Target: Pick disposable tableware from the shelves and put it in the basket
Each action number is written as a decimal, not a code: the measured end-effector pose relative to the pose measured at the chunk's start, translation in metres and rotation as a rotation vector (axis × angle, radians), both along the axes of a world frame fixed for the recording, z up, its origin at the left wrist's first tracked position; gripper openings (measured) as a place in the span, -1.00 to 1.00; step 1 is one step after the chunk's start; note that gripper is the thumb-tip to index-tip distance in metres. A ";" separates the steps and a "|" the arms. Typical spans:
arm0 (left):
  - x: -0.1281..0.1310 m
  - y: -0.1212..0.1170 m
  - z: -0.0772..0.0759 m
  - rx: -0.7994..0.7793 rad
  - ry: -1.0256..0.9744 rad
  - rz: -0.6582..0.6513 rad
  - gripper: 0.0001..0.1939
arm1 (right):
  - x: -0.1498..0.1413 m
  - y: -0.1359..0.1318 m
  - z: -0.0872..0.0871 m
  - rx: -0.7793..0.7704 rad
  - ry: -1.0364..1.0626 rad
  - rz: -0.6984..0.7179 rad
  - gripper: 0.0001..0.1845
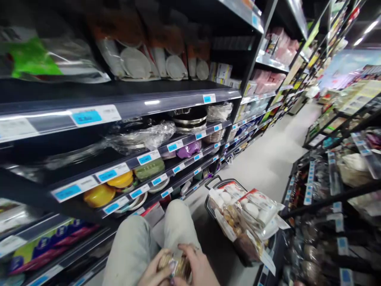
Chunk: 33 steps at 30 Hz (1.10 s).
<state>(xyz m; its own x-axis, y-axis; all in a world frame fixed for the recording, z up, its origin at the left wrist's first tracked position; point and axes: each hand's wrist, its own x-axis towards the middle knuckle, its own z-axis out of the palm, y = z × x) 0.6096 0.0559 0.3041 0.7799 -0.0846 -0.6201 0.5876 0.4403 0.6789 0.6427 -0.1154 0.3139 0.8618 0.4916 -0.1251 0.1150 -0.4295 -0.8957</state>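
Note:
At the bottom of the view, my left hand (pixel 155 269) and my right hand (pixel 198 263) close around a small shiny brownish-gold package (pixel 177 267) with a pale label. Blur hides exactly what it is. It is held low, just in front of my knees (pixel 178 224), with the fingers of both hands curled on its sides. Right of my knees, a dark shopping basket (pixel 210 206) stands on the floor. Clear packs with white round pieces (pixel 251 208) and a pack of small brown round things (pixel 233 220) fill it and rise above its rim.
Shelves with blue price tags (pixel 110 174) run along the left, holding yellow bowls (pixel 99 195), pans (pixel 190 118) and bagged dishes (pixel 135 62). Another rack (pixel 324 198) of wrapped goods borders the right. The pale aisle floor (pixel 268 151) stretches ahead between them.

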 end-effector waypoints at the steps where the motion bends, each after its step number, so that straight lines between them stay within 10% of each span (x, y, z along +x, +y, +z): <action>1: 0.005 -0.001 -0.001 0.063 -0.074 -0.057 -0.42 | 0.000 -0.002 0.002 -0.029 0.004 0.015 -0.31; 4: 0.013 -0.005 0.001 0.147 -0.202 -0.175 -0.37 | 0.007 -0.009 0.004 0.149 0.088 -0.003 -0.55; 10: 0.013 0.001 0.026 0.077 -0.168 0.020 -0.20 | 0.023 -0.043 -0.017 1.066 0.760 -0.367 -0.51; 14: 0.014 0.027 0.018 0.199 -0.071 0.127 -0.25 | 0.035 -0.083 -0.031 1.227 0.721 -0.612 -0.48; 21: 0.010 0.078 -0.029 0.511 -0.050 0.028 -0.45 | 0.053 -0.149 -0.013 1.114 0.428 -0.960 -0.29; 25: 0.000 0.101 -0.060 0.996 -0.051 0.127 -0.58 | 0.061 -0.198 -0.002 0.894 0.254 -0.997 -0.23; 29: -0.015 0.104 -0.104 1.361 0.013 0.197 -0.46 | 0.074 -0.233 -0.018 0.591 0.193 -1.010 -0.13; 33: -0.025 0.099 -0.134 1.639 0.008 -0.100 -0.23 | 0.088 -0.238 -0.050 0.308 0.221 -0.835 -0.20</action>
